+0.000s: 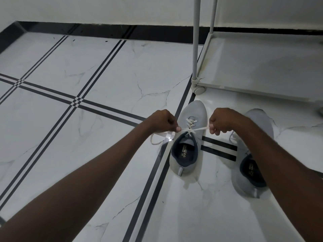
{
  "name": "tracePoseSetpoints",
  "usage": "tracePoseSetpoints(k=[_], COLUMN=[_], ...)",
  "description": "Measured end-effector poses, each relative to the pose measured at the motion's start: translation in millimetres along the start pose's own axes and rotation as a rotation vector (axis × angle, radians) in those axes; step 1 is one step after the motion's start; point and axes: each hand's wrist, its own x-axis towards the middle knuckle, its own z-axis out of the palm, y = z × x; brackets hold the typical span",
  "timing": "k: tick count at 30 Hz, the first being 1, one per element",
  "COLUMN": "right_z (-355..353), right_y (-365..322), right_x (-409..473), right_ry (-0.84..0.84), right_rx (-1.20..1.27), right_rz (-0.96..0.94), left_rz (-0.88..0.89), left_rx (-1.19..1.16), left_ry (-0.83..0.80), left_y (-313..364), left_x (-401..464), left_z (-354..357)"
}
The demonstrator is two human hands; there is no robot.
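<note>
Two light grey sneakers with dark blue lining stand on the white marble floor, toes pointing away from me. The left sneaker has white laces crossed over its tongue. My left hand pinches one lace end and pulls it to the left; a loose loop of that lace trails on the floor below the hand. My right hand pinches the other lace end and pulls it to the right. The lace is taut between both hands. The right sneaker is partly hidden under my right forearm.
A white metal rack on small wheels stands at the back right, its upright pole and a caster just beyond the left sneaker's toe. Black double lines cross the floor tiles. A white wall with black skirting runs along the back.
</note>
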Motion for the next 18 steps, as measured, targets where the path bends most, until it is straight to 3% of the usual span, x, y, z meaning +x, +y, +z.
tracePoseSetpoints(k=[6,10,13,18], right_z=[20.7,26.6,16.6,-11.8], right_y=[-28.9,-19.7,-1.8,18.9], right_x=[13.3,14.7,8.4,11.3], right_ry=[-0.075,-0.086,-0.172,-0.259], right_rx=[0.298,0.156,0.012,0.139], right_rz=[-0.119,-0.086,-0.136,-0.078], left_rz=[0.016,-0.019,-0.081,-0.122], left_rx=[0.131,0.163,0.019,-0.120], left_ry=[-0.049,-0.059,-0.034,-0.157], left_y=[15.7,11.5,-0.8,-19.7], left_x=[7.2,10.5,9.1,-0.6], left_z=[-6.7,-13.6,-19.1,-9.7])
